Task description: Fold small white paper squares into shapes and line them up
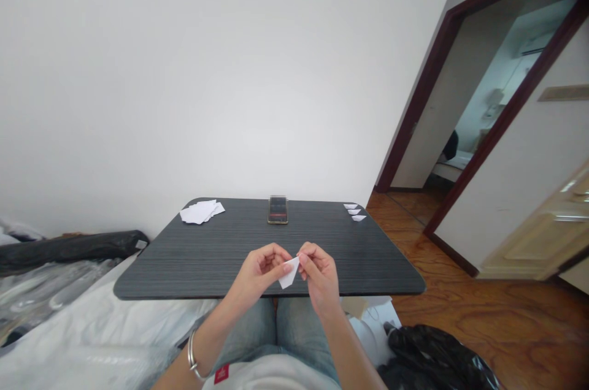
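Observation:
Between my two hands, just above the front part of the dark table, is a small folded piece of white paper [288, 276]. My left hand [262, 270] pinches its left side between thumb and fingers. The thumb and fingertips of my right hand [319, 270] are closed on its upper right corner. At the table's back left lies a loose pile of white paper sheets [200, 212]. Several small folded paper pieces [353, 212] sit in a column near the back right corner.
A phone [278, 211] rests at the back middle of the dark table [193, 267], close to the white wall. Plastic-wrapped items [59, 292] lie to the left. A black plastic bag [437, 359] is on the wooden floor at right, below a doorway.

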Demonstrator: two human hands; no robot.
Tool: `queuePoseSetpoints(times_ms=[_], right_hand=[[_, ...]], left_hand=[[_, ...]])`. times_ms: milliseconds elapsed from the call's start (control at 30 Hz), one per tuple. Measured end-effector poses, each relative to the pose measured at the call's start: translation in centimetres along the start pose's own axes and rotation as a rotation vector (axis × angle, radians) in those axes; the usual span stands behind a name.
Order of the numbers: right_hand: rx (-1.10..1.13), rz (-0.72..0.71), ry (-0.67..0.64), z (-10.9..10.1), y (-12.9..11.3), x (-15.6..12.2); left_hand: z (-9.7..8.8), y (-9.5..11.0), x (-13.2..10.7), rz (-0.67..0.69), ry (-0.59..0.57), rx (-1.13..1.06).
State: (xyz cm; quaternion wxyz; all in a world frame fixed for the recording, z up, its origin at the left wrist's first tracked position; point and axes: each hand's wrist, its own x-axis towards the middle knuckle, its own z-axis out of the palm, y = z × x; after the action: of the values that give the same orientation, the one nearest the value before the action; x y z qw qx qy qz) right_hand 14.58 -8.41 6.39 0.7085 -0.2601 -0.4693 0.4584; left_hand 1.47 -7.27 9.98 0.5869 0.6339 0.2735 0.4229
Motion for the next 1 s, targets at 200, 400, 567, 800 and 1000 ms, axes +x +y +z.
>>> queuePoseSetpoints(times_ms=[200, 400, 567, 800, 1000], right_hand=[[-0.013, -0.017, -0.003, -0.2, 0.3, -0.3], [-0.09, -0.056, -0.025, -0.2, -0.1, -0.4], [-0.202, -0.108, -0.004, -0.1, -0.6, -0.3], [-0.232, -0.102, 0.055, 0.1, -0.6, -0.4], [-0.225, -0.111, 0.142, 0.3, -0.3, -0.7]], left_hand=[[-0.2, -0.1, -0.1, 0.01, 0.048, 0.061], [-0.4, -0.2, -0.1, 0.014, 0.051, 0.077], [-0.5, -0.4, 0.0, 0.025, 0.072, 0.109], [-0.5, -0.6, -0.2, 0.137, 0.185, 0.176], [-0.7, -1.2, -0.3, 0.115, 0.113, 0.177]])
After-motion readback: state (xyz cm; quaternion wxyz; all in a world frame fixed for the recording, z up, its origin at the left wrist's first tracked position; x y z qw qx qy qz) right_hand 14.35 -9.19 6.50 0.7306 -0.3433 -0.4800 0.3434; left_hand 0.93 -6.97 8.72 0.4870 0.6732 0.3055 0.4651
